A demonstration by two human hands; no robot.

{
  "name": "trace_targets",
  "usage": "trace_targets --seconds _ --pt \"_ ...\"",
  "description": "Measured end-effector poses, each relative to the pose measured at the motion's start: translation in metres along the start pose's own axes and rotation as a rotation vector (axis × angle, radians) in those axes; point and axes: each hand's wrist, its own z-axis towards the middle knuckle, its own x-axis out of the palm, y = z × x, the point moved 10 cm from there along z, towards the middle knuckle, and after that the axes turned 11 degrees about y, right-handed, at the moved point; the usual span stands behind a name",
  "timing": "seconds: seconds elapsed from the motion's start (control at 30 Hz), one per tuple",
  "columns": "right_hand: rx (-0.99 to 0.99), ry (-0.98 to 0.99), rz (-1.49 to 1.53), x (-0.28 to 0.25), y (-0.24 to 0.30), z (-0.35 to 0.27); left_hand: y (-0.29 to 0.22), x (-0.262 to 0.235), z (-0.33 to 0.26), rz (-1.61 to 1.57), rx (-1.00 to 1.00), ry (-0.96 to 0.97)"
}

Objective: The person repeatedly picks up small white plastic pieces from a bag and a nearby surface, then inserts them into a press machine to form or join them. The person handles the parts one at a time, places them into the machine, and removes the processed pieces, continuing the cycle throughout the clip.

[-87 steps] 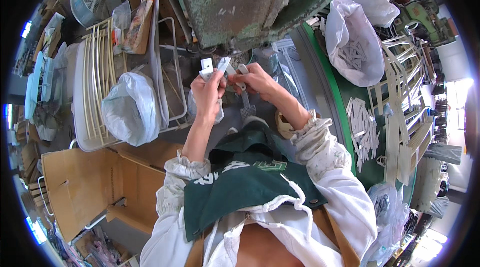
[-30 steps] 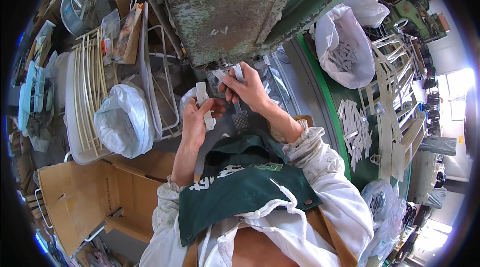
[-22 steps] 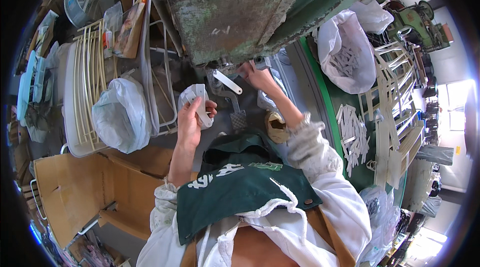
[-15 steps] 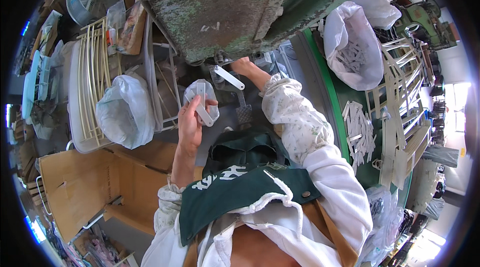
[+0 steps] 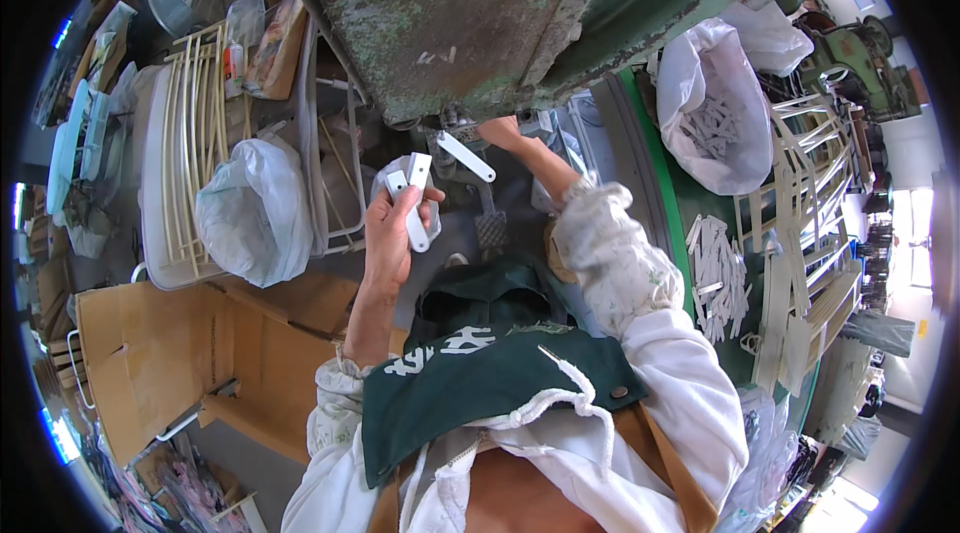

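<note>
Two short white flat bars with holes are pinched in my left hand (image 5: 386,233), its thumb lying across them. One bar (image 5: 418,173) tilts up to the right, and the other bar (image 5: 415,229) overlaps it, slanting down. Another white bar (image 5: 466,157) sticks out at a slant from beneath the worn green machine (image 5: 450,23). Just right of that bar's upper end, my right hand (image 5: 502,132) reaches in under the machine. Its fingertips are hidden there, so what they hold, if anything, cannot be made out.
A foot pedal (image 5: 491,230) sits below the machine. To the right, a green-edged table bears a white sack (image 5: 690,148) of pale strips and a loose pile of strips (image 5: 718,278). On the left are a white plastic bag (image 5: 250,218) and an opened cardboard box (image 5: 150,363).
My left hand has turned the two bars, which now lie closer together than before. The right hand stays under the machine beside the slanting bar. The whole view has shifted slightly.
</note>
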Motion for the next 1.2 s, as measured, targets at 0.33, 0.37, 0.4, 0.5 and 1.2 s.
trace_targets --seconds 0.33,0.37,0.4,0.5,1.2 --pt "0.077 0.124 0.936 -0.076 0.155 -0.059 -0.013 -0.002 0.007 0.185 -0.052 0.02" --pt "0.078 0.102 0.948 -0.077 0.155 -0.058 -0.014 -0.003 0.007 0.181 -0.049 0.014" --pt "0.115 0.087 0.914 -0.076 0.151 -0.057 -0.016 -0.002 0.007 0.183 -0.04 0.013" --pt "0.024 -0.008 0.666 -0.081 0.145 -0.056 -0.023 0.003 0.009 0.189 -0.005 0.025" --pt "0.198 0.269 0.869 -0.061 0.16 -0.112 -0.018 -0.013 0.017 0.309 -0.116 0.015"
